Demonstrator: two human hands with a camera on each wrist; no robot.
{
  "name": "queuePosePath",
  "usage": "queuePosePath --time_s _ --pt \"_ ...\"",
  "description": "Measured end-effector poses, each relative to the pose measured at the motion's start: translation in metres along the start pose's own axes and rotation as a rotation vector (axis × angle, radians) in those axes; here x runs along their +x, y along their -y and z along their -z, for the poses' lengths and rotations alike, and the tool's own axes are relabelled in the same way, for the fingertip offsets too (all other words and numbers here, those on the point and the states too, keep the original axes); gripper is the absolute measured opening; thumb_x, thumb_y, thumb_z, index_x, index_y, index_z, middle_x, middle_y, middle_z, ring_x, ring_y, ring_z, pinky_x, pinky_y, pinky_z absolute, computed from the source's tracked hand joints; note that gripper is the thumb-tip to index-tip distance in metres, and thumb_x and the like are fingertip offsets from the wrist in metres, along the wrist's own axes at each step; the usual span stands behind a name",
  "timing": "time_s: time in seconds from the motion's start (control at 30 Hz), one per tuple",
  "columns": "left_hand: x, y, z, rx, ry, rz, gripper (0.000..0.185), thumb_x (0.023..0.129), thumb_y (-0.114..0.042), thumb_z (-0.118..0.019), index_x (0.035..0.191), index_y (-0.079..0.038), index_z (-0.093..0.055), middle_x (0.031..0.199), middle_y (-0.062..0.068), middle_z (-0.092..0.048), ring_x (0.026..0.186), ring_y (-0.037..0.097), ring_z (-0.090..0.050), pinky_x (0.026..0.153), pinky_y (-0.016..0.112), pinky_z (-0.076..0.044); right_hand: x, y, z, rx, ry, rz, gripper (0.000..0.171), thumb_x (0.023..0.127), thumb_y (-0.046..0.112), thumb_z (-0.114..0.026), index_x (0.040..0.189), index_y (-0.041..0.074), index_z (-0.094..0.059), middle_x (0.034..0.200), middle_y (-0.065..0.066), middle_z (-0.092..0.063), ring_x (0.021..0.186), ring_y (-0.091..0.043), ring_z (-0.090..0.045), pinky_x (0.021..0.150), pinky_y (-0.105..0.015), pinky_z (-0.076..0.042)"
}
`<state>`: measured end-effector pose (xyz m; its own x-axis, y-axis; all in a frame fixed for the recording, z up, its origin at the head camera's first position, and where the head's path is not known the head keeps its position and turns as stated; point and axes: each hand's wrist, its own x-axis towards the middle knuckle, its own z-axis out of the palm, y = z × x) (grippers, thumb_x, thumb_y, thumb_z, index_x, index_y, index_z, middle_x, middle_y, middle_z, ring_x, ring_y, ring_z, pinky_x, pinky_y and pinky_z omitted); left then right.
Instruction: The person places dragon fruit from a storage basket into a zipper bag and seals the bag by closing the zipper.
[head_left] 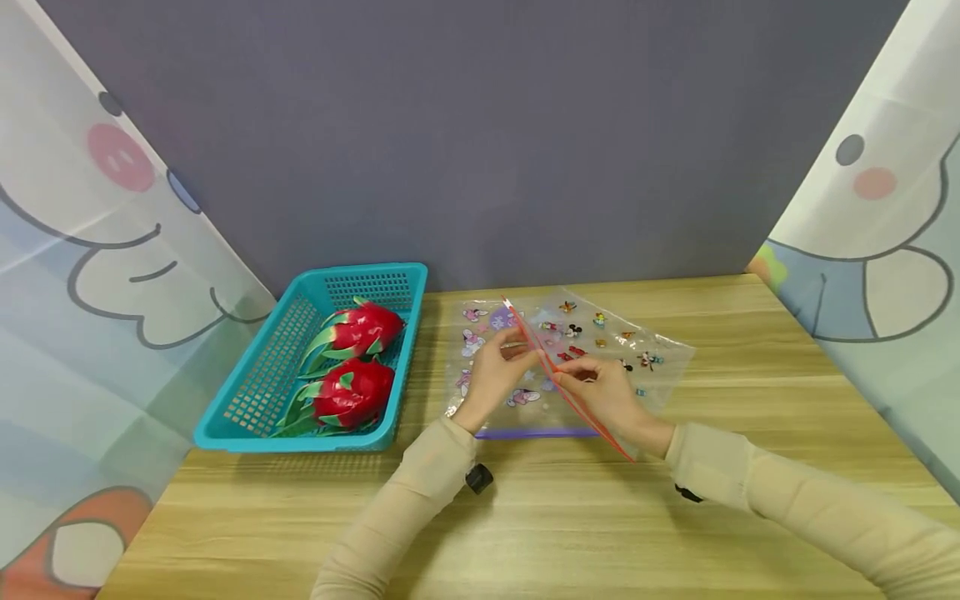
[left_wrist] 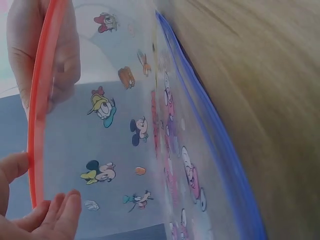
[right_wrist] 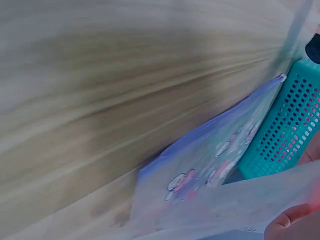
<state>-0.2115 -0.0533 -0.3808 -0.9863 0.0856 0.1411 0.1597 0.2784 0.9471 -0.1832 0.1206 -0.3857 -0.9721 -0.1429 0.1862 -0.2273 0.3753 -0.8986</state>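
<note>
A clear zip bag [head_left: 600, 337] printed with cartoon figures lies on the wooden table [head_left: 570, 517], with a red zip strip [head_left: 534, 346] at its mouth and a purple bottom edge [head_left: 525, 433]. My left hand [head_left: 525, 354] pinches the red strip from the left, and my right hand [head_left: 564, 372] pinches it from the right. The mouth is lifted off the table. In the left wrist view the red strip [left_wrist: 36, 105] runs between my left thumb and fingers [left_wrist: 57, 212]. The right wrist view shows the bag [right_wrist: 210, 165] and one fingertip [right_wrist: 292, 225].
A teal plastic basket [head_left: 258, 383] stands left of the bag, holding two red dragon fruits [head_left: 360, 329] [head_left: 348, 396]. It also shows in the right wrist view as a basket wall [right_wrist: 292, 135]. A grey wall runs behind the table, with cartoon curtains at both sides.
</note>
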Motion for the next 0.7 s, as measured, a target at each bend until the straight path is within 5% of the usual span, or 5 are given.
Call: queuePosePath --time_s 0.23,0.33,0.43,0.57,0.7 --pt "0.002 -0.002 -0.002 -0.075 -0.028 0.078 0.037 0.082 -0.019 -0.067 0.116 -0.006 -0.06 0.105 0.009 -0.064 0.091 0.023 -0.066 0.078 0.038 -0.054 0.007 0.005 0.0 -0.047 0.026 -0.03 0.016 0.082 0.01 -0.068 0.095 0.001 -0.07 0.085 -0.011 -0.069 0.07 -0.01 -0.058 0.058 -0.02 -0.047" --pt "0.009 0.002 -0.007 -0.156 -0.095 0.084 0.024 0.08 -0.008 -0.065 0.102 0.001 -0.064 0.091 0.01 -0.064 0.07 0.016 -0.067 0.074 0.043 -0.055 0.01 0.007 0.003 -0.165 0.052 0.061 0.016 0.079 0.003 -0.068 0.095 -0.001 -0.07 0.083 -0.012 -0.069 0.07 -0.013 -0.061 0.059 -0.021 -0.049" --pt "0.014 0.002 -0.009 -0.181 -0.155 0.063 0.015 0.078 -0.003 -0.065 0.091 0.005 -0.065 0.08 0.011 -0.063 0.057 0.01 -0.063 0.07 0.044 -0.055 0.011 0.013 0.008 -0.394 0.066 0.206 0.02 0.074 -0.001 -0.07 0.094 -0.002 -0.069 0.073 -0.008 -0.066 0.062 -0.011 -0.057 0.053 -0.02 -0.046" --pt "0.017 0.003 -0.007 -0.097 -0.193 0.002 0.01 0.077 -0.006 -0.066 0.082 0.003 -0.066 0.073 0.011 -0.064 0.054 0.018 -0.064 0.059 0.04 -0.056 0.008 0.028 0.018 -0.701 0.022 0.395 0.015 0.071 -0.003 -0.07 0.086 -0.002 -0.068 0.066 -0.005 -0.06 0.054 -0.01 -0.046 0.045 -0.022 -0.037" --pt "0.018 0.005 0.0 0.08 -0.204 -0.051 0.009 0.077 -0.013 -0.067 0.078 -0.003 -0.066 0.07 0.008 -0.066 0.056 0.022 -0.064 0.049 0.026 -0.051 0.007 0.044 0.032 -0.826 -0.086 0.515 0.005 0.073 -0.006 -0.066 0.072 -0.001 -0.064 0.064 -0.007 -0.056 0.05 -0.012 -0.043 0.041 -0.025 -0.036"
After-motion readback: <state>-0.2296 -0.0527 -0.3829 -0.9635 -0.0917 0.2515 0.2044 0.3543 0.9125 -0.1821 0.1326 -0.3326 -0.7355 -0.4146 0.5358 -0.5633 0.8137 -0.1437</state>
